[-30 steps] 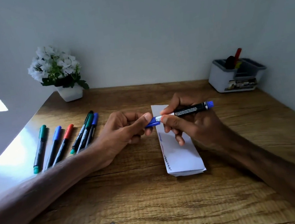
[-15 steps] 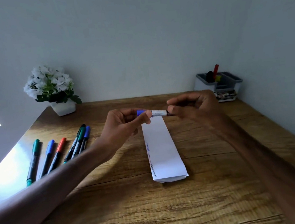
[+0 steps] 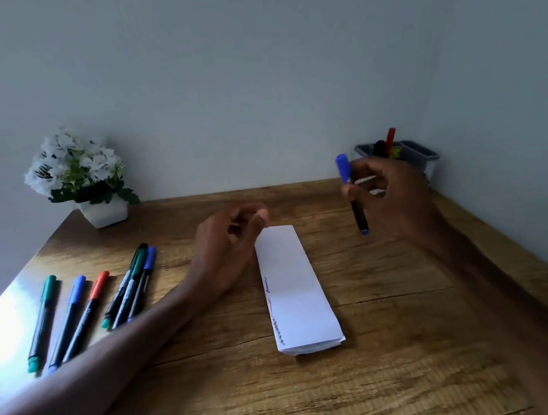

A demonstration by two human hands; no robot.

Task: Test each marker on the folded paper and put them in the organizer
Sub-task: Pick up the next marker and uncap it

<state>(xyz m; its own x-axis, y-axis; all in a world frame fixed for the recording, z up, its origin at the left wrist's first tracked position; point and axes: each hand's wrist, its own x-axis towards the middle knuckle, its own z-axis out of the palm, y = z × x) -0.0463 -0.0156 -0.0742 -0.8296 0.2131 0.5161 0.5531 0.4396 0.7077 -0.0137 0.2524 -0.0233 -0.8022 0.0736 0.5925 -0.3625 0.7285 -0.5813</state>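
The two hands that met on the blue marker (image 3: 358, 214) above the folded paper (image 3: 296, 290) half a second ago have parted: the right hand (image 3: 398, 192) now has its grip pinched around the capped marker, upright at the right of the frame just before the organizer (image 3: 423, 155), while the left hand (image 3: 232, 243), loosely curled and holding nothing, sits at the paper's far end over the desk (image 3: 386, 348).

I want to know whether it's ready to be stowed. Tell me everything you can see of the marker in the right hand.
The marker is slim and black, with a blue cap on its upper end and a small blue plug at the bottom. It is held almost upright above the wooden table, near the organizer. The right hand grips it just below the cap; nothing else touches it.
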